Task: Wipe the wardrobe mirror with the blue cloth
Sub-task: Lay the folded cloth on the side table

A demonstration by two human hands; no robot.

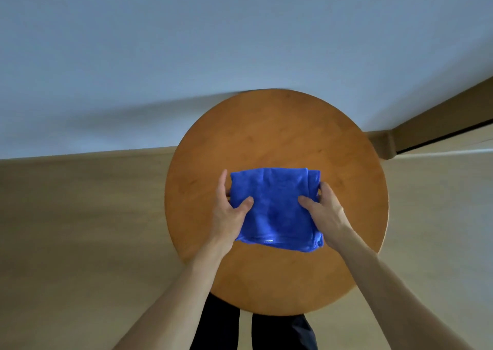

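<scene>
1. The folded blue cloth (274,205) is sitting on the round wooden bench (280,125).
2. Left hand (229,211) and right hand (324,211) are pinching its left and right edges.
3. Lifting both sides level is looking wisest.

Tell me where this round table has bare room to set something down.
Widest bare patch of the round table: between the far edge of the blue cloth and the rim by the wall. Another: between the cloth's near edge and the rim nearest you. Narrower strips flank the left hand and right hand. The centre is crowded: both hands grip the cloth.
</scene>
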